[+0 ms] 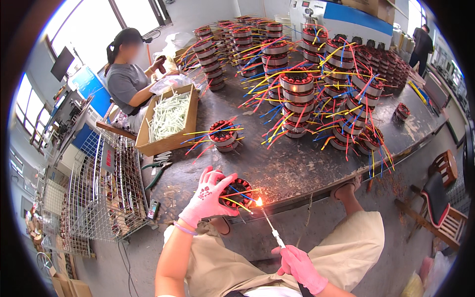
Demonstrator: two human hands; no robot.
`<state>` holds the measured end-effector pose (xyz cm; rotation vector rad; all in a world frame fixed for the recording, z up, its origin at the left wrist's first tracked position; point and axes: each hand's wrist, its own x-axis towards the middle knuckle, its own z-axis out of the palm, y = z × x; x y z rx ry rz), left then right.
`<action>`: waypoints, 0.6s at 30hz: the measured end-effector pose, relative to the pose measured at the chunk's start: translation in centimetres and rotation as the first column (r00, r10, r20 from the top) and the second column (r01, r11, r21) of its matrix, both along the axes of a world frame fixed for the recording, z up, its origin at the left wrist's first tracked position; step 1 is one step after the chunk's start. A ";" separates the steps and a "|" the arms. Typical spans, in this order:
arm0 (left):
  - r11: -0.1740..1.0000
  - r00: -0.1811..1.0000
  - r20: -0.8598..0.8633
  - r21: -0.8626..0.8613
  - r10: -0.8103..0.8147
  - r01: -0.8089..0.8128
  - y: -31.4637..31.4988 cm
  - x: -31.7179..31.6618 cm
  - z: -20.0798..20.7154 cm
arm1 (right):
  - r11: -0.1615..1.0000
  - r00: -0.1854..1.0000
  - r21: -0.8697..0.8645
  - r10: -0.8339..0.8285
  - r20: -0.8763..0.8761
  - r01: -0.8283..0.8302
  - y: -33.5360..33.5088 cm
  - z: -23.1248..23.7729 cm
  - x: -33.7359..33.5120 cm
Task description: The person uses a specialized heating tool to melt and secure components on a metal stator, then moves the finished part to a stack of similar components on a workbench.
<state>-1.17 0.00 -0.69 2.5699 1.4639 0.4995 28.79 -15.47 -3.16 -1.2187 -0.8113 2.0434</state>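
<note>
My left hand (208, 194), in a pink glove, grips a motor stator (237, 190) with red-rimmed teeth at the table's near edge. Yellow and blue lead wires (245, 199) stick out of the stator to the right. In its pink glove, my right hand (301, 266) is closed around a slim wand (271, 225) with a white grip. A small bright flame (259, 201) burns at the wand's tip, right by the ends of the leads. Whether the flame touches a wire, I cannot tell.
Another stator (224, 136) with splayed leads sits beyond my left hand. Tall stator stacks (298, 99) fill the far table. An open cardboard box (143, 143) holds many pale sleeves. Green-handled pliers (157, 175) lie at the left edge. A seated co-worker (126, 74) works at far left.
</note>
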 end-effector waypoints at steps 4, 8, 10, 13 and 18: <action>0.998 0.998 0.019 -0.001 -0.058 0.058 0.3 -0.3 -0.2 | 1.000 1.000 -0.012 -0.010 -0.012 0.010 0.1 0.1 -0.1; 0.992 0.990 0.070 -0.015 -0.123 0.124 0.6 -0.4 -0.5 | 1.000 1.000 -0.003 -0.013 -0.014 0.013 -0.1 -0.2 0.0; 0.991 0.988 0.083 -0.027 -0.130 0.132 0.6 -0.3 -0.6 | 1.000 0.999 -0.013 -0.026 -0.021 0.026 -0.2 -0.3 0.1; 0.992 0.988 0.093 -0.030 -0.119 0.123 0.5 -0.3 -0.6 | 1.000 1.000 -0.015 -0.022 -0.002 0.022 -0.3 0.0 0.2; 0.994 0.990 0.105 -0.043 -0.095 0.100 0.1 0.1 0.1 | 1.000 1.000 -0.015 -0.013 -0.016 0.013 -0.1 0.1 0.0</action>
